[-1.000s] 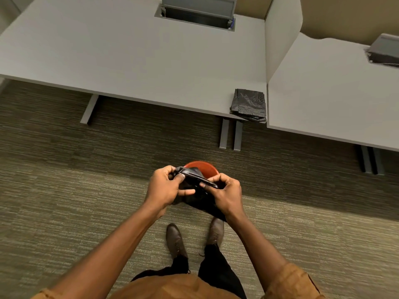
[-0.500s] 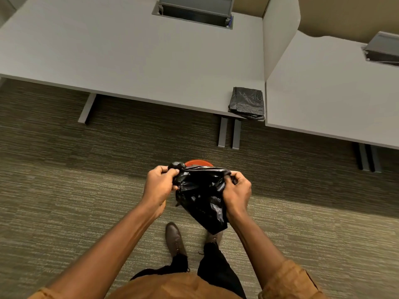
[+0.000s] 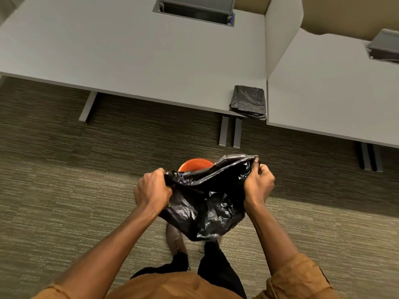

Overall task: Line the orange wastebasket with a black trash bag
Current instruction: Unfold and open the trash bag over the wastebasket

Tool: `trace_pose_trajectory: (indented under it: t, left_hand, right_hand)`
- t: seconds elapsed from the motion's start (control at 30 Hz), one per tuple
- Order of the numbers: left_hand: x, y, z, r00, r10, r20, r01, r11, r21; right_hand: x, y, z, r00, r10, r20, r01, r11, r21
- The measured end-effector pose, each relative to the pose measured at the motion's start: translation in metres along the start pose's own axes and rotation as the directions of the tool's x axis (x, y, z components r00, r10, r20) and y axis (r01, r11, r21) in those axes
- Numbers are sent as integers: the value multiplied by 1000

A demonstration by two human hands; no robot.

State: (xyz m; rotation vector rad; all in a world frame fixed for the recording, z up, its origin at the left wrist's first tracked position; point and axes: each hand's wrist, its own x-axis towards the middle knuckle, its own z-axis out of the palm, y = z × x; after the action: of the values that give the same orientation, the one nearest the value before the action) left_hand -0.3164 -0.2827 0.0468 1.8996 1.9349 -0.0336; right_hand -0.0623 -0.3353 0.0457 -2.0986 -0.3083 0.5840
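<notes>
Trash bag [image 3: 207, 203] between both hands' fingers [image 3: 160, 172]

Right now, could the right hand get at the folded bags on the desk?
Probably not at once: the right hand and left hand are both gripping the bag, and the folded bags lie well beyond.

A grey surface [image 3: 129, 57] fills the upper left, with a second surface [image 3: 332, 93] at the right behind a white divider [image 3: 280, 33] that stands between them. A folded black bag [image 3: 248, 101] lies at the first surface's front right corner, just beside the divider. Each surface has a recessed grey cable box [image 3: 195, 8] near its far edge. Grey legs [image 3: 230, 131] stand on striped olive carpet [image 3: 54, 190]. Brown shoes [image 3: 176, 238] rest on the carpet.
</notes>
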Motion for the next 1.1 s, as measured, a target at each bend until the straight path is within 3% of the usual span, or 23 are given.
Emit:
trace_pose_trajectory:
  t: [0.17,0.23,0.27,0.33,0.4,0.5,0.57,0.63,0.7,0.77,0.83,0.93,1.0,1.07,1.1]
  left_hand:
    - [22,-25,-6,979,-201,37,198,978,72]
    - [33,-37,-9,942,-321,99,326,944,-42]
    - [38,-41,-9,912,-384,145,407,893,-195]
    - [47,-44,-7,843,-465,270,533,655,-536]
    - [52,-43,-11,777,-472,415,592,328,-736]
    - [54,-40,-18,717,-366,593,609,-86,-789]
    - [54,-38,-19,705,-306,640,604,-213,-768]
    - [52,-37,-15,717,-309,624,616,-137,-776]
    - [50,-37,-8,743,-342,575,631,72,-772]
    - [48,-39,1,743,-358,566,661,256,-705]
    - [49,-47,10,734,-375,566,679,363,-638]
    - [55,-55,24,731,-444,519,675,356,-646]
    - [59,-53,28,748,-505,431,633,346,-693]
    - [65,-48,32,773,-542,331,582,397,-710]
    - [66,-44,34,786,-543,296,562,426,-709]
  right_hand:
    - [24,17,-14,968,14,252,0,998,-56]
    - [30,23,-18,926,1,378,47,992,-117]
    - [32,25,-20,905,-6,425,81,984,-157]
    - [36,31,-20,863,-6,505,134,967,-218]
    - [41,36,-16,833,11,553,205,922,-327]
    - [44,38,-6,914,19,406,213,827,-519]
    - [41,32,-2,972,44,232,76,871,-485]
    - [40,25,2,993,77,89,-38,925,-378]
    - [41,24,7,996,92,19,-82,950,-301]
    - [42,31,10,984,99,148,-70,979,-189]
    - [46,43,9,913,101,395,-41,987,-159]
    - [60,51,3,659,154,736,109,949,-296]
    - [70,51,-3,481,250,840,210,897,-388]
    - [84,53,-4,473,295,831,282,843,-459]
    - [89,54,-2,542,278,793,298,819,-491]
